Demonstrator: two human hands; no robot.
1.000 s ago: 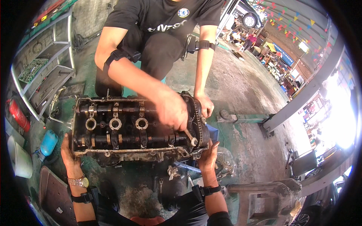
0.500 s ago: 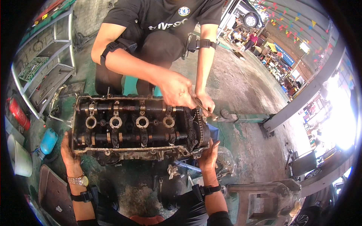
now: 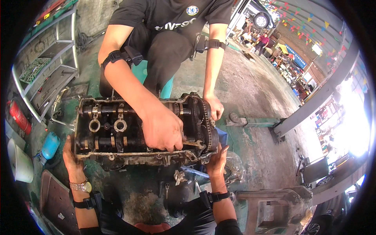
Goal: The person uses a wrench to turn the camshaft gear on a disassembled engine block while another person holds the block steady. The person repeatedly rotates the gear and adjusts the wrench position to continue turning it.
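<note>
Co-worker's hand (image 3: 162, 127) has swung the wrench (image 3: 194, 143) inside the chain (image 3: 207, 125). My left hand (image 3: 72, 158) and right hand (image 3: 216, 162), fingers uncurled, brace the engine head (image 3: 131, 136) between them; finger contact seems partly hidden.

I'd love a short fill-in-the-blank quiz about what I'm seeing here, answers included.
The metal watch is on the wrist of the person's ____ hand.
The chain is on the engine part's end nearer the person's ____ hand.
Between the person and the co-worker, the one gripping the wrench is the ____.
The fire extinguisher at the left is coloured ____.

Missing words: left; right; co-worker; red.
</note>
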